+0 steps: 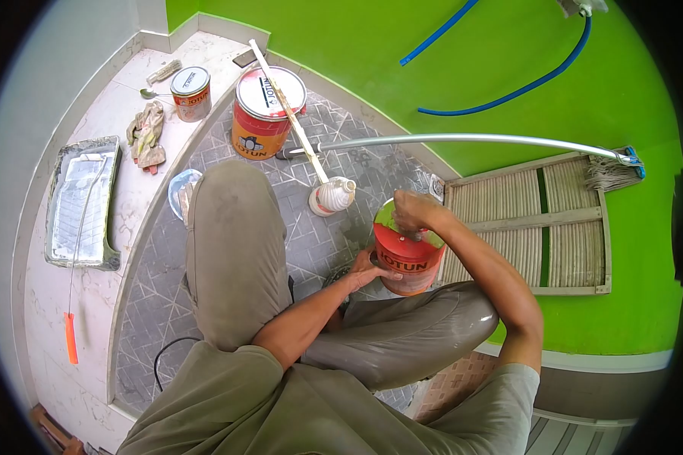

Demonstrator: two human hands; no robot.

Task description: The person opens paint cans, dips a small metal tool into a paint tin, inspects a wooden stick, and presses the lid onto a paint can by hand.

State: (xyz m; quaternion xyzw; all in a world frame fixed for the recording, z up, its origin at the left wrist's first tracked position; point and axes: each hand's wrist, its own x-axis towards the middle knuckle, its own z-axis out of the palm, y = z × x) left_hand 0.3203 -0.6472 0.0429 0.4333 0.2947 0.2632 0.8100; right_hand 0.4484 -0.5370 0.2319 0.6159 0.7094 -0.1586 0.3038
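A red paint bucket (408, 258) with "JOTUN" lettering stands beside my bent leg, and green paint shows inside its rim. My left hand (366, 271) steadies the bucket, its palm and fingers against the near left side. Over the bucket's mouth, my right hand (419, 213) is closed in a fist at the rim. Whatever it grips is hidden by the fingers and the bucket. To the left of the bucket is a white plastic bottle (332, 196) with a ribbed upper part.
A large lidded paint bucket (259, 136) has a stick (284, 106) across it. A mop (478, 139) and slatted wooden panel (524, 227) lie by the green wall. On the ledge are a paint tray (83, 205), roller handle (70, 337), gloves (147, 136) and small can (191, 102).
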